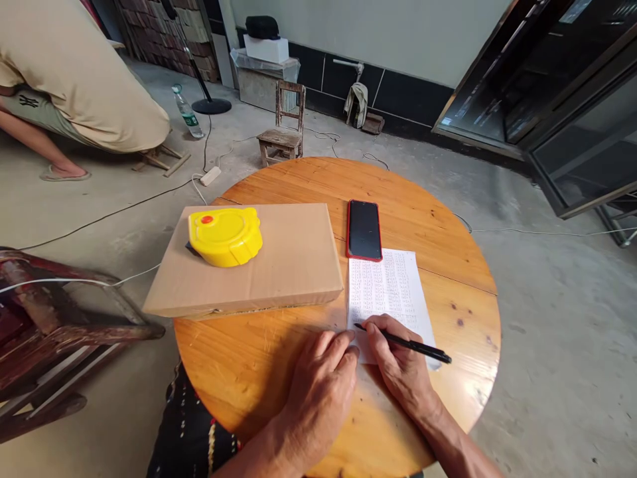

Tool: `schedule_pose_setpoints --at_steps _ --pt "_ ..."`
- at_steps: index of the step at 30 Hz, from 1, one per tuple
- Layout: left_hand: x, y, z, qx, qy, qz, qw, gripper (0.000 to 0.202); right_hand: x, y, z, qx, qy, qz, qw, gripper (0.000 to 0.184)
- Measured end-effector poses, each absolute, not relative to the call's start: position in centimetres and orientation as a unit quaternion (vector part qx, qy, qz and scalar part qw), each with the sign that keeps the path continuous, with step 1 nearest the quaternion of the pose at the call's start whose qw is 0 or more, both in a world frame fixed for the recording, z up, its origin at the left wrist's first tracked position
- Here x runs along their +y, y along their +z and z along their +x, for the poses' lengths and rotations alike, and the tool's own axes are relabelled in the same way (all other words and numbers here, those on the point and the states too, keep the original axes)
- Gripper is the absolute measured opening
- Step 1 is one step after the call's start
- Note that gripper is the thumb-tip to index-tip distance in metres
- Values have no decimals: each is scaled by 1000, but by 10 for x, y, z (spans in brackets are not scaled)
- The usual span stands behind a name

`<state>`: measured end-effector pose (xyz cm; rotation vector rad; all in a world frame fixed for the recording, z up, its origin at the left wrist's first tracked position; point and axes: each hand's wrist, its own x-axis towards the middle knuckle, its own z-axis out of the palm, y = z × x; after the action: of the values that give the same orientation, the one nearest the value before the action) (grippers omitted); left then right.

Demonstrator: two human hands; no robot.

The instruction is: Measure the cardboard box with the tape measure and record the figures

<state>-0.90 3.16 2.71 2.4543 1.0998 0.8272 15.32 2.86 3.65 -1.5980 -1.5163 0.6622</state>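
Black pen [409,344] clamped in right hand [401,366] grip, tip on near edge of paper [391,285], shaft running right; left hand [318,392] splayed flat.

Bare, daylit workroom with a grey concrete floor [547,299].
Pale wall [398,33] with black tile skirting [408,99]; small wooden chair [281,136] beyond round wooden table [428,226]; dark glazed doors [572,99] at right; cables [99,218] cross floor.

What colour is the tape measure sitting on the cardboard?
The tape measure is bright yellow with a small red button, seen in the head view.
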Motion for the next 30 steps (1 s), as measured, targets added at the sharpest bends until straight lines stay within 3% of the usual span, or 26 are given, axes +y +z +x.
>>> schedule_pose_setpoints --at_steps 30 --pt "32 24 -8 394 326 838 191 23 29 39 152 -645 232 -606 403 20"
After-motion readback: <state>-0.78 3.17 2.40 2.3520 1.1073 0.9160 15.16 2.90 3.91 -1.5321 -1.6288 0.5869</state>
